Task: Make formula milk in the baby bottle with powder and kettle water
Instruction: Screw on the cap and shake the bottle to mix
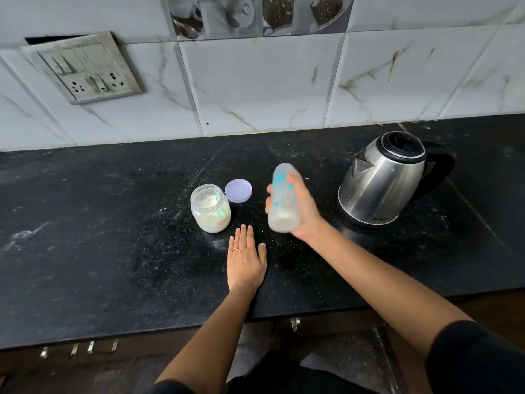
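Observation:
My right hand (304,211) grips a clear baby bottle (282,197) with blue and orange print, held above the black counter and blurred by motion; whitish milk shows in its lower part. My left hand (245,258) lies flat on the counter, fingers apart, holding nothing. Just beyond it stands an open jar of white powder (210,209) with a pale green scoop inside. The jar's lilac lid (238,190) lies beside it on the counter. A steel kettle (383,180) with a black lid and handle stands to the right of the bottle.
The black stone counter (113,237) meets a white tiled wall at the back. A switch and socket plate (88,69) hangs on the wall at upper left. Drawer handles show under the counter's front edge.

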Tool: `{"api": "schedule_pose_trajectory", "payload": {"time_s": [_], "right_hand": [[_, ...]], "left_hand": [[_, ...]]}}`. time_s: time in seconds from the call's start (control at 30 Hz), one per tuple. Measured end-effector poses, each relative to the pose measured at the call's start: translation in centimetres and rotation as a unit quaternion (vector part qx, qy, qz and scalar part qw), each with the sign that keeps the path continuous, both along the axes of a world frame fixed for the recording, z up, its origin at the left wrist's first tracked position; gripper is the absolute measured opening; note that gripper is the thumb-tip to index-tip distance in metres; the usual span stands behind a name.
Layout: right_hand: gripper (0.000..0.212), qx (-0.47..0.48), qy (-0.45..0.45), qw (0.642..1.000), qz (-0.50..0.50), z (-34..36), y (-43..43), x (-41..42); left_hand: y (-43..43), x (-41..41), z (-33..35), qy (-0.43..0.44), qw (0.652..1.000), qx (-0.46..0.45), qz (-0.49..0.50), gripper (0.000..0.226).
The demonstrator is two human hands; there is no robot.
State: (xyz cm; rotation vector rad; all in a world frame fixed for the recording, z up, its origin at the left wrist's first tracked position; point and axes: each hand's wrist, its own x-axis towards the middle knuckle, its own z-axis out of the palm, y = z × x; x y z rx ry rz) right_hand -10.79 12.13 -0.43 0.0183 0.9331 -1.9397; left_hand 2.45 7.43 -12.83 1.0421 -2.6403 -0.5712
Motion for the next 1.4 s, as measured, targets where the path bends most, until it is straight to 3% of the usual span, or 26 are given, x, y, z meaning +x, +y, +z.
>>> {"api": "schedule_pose_trajectory", "payload": {"time_s": [0.07,0.23,0.4,0.5,0.57,0.63,0.73,0.8,0.87,0.93,1.03,1.1,1.23,1.4], "right_hand": [[0.027,0.007,0.048,0.999,0.026,-0.4,0.6,0.8],[0.023,-0.013,-0.053,0.991,-0.119,0.9,-0.7,-3.8],[0.047,0.032,0.066,0.995,0.064,-0.3,1.0,1.3],[0.025,-0.018,0.018,1.000,-0.015,0.7,0.1,-0.1],[0.025,-0.036,-0.037,0.995,-0.088,1.6,-0.5,-1.8],[0.031,-0.025,-0.018,0.998,-0.060,1.6,-0.3,-1.1],[0.057,0.037,0.077,0.995,0.046,-0.2,0.7,2.2],[0.043,0.014,0.082,0.995,0.049,-0.2,0.6,2.2],[0.030,-0.009,0.025,0.999,-0.019,0.9,-0.2,0.6],[0.032,-0.015,-0.002,0.999,-0.041,1.6,-0.4,-0.1],[0.048,0.015,0.044,0.997,0.065,0.8,0.5,2.4],[0.054,0.009,0.073,0.994,0.084,0.6,0.7,3.2],[0.057,-0.011,0.007,1.000,-0.023,2.6,-0.8,0.5],[0.044,-0.075,0.049,0.994,0.059,2.1,0.7,1.9]], "left_hand": [[0.0,-0.1,0.0,0.001,1.000,0.000,-0.001,0.056],[0.0,-0.1,-0.1,-0.001,1.000,-0.001,0.004,0.056],[0.1,-0.1,-0.1,0.002,1.000,-0.006,0.003,0.056],[0.0,-0.1,0.0,0.003,1.000,-0.004,0.004,0.057],[0.1,-0.1,0.0,0.001,1.000,-0.003,0.004,0.057],[0.1,-0.1,0.1,0.005,1.000,-0.003,0.002,0.057],[0.0,-0.1,0.0,0.013,1.000,-0.008,0.000,0.056],[0.0,-0.1,0.1,0.013,1.000,-0.012,-0.003,0.057],[-0.1,-0.1,-0.1,0.005,1.000,-0.007,0.000,0.057],[-0.1,-0.1,-0.2,0.006,1.000,-0.005,0.001,0.058],[0.0,0.0,-0.2,0.018,1.000,-0.010,-0.003,0.062],[0.0,0.0,-0.3,0.026,1.000,-0.015,-0.002,0.061],[-0.2,-0.1,-0.3,-0.001,1.000,-0.008,-0.001,0.059],[-0.1,-0.1,-0.1,0.008,1.000,-0.008,-0.003,0.058]]}}
